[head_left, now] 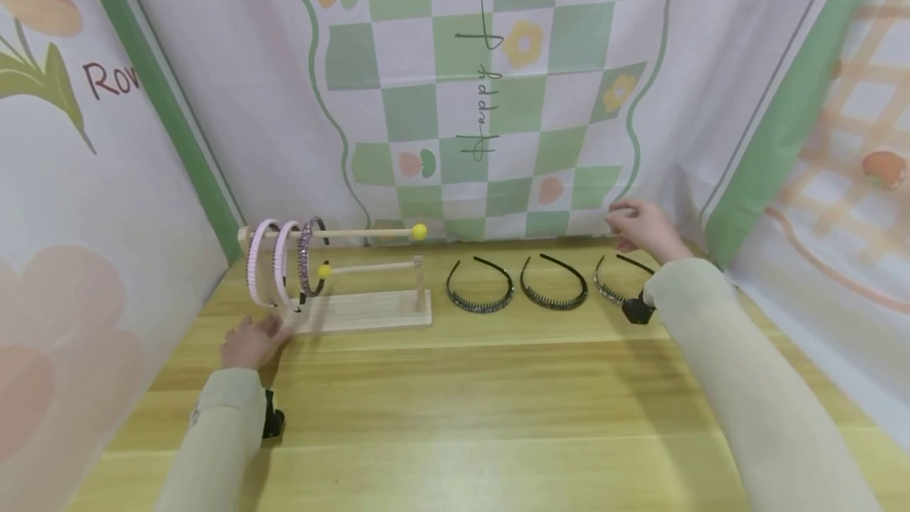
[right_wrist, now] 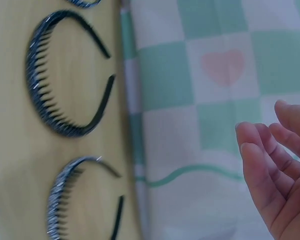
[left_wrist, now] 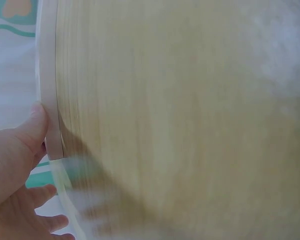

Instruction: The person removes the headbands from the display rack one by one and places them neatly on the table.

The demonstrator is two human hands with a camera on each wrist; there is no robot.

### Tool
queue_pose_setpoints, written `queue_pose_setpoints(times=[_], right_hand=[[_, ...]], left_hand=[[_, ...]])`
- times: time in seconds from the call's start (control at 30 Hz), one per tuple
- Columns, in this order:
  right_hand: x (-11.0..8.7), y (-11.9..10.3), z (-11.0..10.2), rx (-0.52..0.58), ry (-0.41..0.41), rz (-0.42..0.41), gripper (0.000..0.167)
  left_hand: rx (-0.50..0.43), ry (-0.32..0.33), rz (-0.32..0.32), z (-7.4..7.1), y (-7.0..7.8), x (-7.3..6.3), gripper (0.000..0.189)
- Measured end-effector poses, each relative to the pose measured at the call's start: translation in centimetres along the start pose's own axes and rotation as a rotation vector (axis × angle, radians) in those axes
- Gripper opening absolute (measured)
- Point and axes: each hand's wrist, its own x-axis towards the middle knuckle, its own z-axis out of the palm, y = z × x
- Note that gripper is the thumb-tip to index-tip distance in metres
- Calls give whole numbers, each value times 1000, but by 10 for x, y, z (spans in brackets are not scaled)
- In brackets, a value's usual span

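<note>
At the left end of the wooden stand [head_left: 377, 313], your left hand [head_left: 249, 344] grips the corner of the base, the thumb laid against its front edge, the index finger tucked by its end and the other fingers spread loosely in the left wrist view. Just above that hand, you have three headbands hung on the stand's upper rod [head_left: 370, 233]: a pink headband [head_left: 253, 271] nearest the post, then a lilac headband [head_left: 278, 267], then a dark glittery headband [head_left: 304, 259]. The upper rod ends at its right in a yellow ball [head_left: 420, 231]; the lower rod [head_left: 370, 268] runs leftward from a short post to a second yellow ball [head_left: 325, 270]. To the right of the stand, three black toothed headbands lie in a row on the wooden table [head_left: 441, 409], apart from one another: the left one [head_left: 479, 307], the middle one [head_left: 554, 303] and the right one [head_left: 604, 288], which your wrist camera [head_left: 637, 309] and sleeve [head_left: 690, 291] partly cover. Beyond that last headband, your right hand [head_left: 648, 229] hovers released before the checked curtain [head_left: 455, 46], its fingers loosely bent and clear of the headbands in the right wrist view.
</note>
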Motion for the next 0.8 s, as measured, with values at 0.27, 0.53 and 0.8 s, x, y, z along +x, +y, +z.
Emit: queue_pose_setpoints(times=[0.27, 0.53, 0.8], right_hand=[[10, -46, 10, -52, 28, -83, 51], [21, -90, 29, -55, 19, -131, 53], [25, -133, 45, -92, 8, -174, 49]], left_hand=[[10, 9, 6, 0, 1, -1, 70], [9, 6, 2, 2, -1, 1, 72], [4, 2, -1, 0, 0, 1, 74]])
